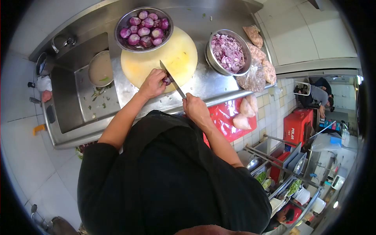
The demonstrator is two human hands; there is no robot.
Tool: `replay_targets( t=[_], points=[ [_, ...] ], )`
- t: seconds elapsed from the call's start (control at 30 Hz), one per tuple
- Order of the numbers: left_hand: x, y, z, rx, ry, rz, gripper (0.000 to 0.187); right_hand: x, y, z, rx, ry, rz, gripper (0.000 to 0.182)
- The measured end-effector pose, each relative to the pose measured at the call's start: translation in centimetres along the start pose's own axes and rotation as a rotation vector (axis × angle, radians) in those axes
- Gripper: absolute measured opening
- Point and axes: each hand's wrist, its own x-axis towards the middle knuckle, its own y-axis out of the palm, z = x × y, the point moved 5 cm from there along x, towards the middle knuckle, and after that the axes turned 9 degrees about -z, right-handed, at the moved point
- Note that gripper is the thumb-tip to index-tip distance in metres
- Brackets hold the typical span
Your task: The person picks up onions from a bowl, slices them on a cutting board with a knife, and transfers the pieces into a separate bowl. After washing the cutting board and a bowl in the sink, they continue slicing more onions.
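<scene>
My left hand point(154, 83) is closed around a red onion point(167, 81) at the near edge of the round yellowish cutting board point(133, 64). In my right hand point(194, 109) is the handle of a knife point(173, 80), its blade pointing away from me across the board, right beside the onion. A perforated metal colander point(118, 34) with several peeled red onions overlaps the board's far edge. To the right stands a metal bowl point(211, 58) full of chopped red onion point(227, 53).
At the left, a steel sink point(66, 102) holds a pot of cloudy liquid point(100, 69) and scraps. Bags of minced-looking food point(250, 76) lie right of the bowl. Below the counter's edge is a red surface point(223, 119) with pale bagged pieces point(242, 121). Other people point(319, 96) are farther right.
</scene>
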Motion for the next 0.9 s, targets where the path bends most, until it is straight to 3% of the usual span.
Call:
replay_targets(
  t=[0.37, 0.47, 0.57, 0.67, 0.83, 0.9],
  points=[
    [-0.4, -0.3, 0.9, -0.036, -0.026, -0.061, 0.025, 0.5, -1.7, 1.4, -0.001, 0.056, 0.055, 0.023],
    [-0.7, 0.2, 0.8, -0.028, -0.061, -0.037, 0.026, 0.9, 1.0, -0.2, -0.023, -0.001, 0.031, 0.022],
    [-0.7, -0.2, 1.1, -0.016, -0.077, -0.043, 0.026, 0.8, -1.6, 0.9, -0.031, 0.013, 0.063, 0.023],
    [-1.0, 0.0, 1.0, -0.029, -0.09, -0.067, 0.025, 0.9, 1.1, -0.5, -0.037, 0.025, 0.078, 0.025],
    [-0.1, -0.6, 0.0, 0.018, -0.1, -0.123, 0.024, 2.6, 0.1, -2.0, 0.077, 0.11, 0.128, 0.03],
    [0.7, -0.4, -0.1, 0.138, -0.068, 0.052, 0.029, 2.7, -0.4, -2.7, 0.093, 0.147, 0.124, 0.031]
  ],
)
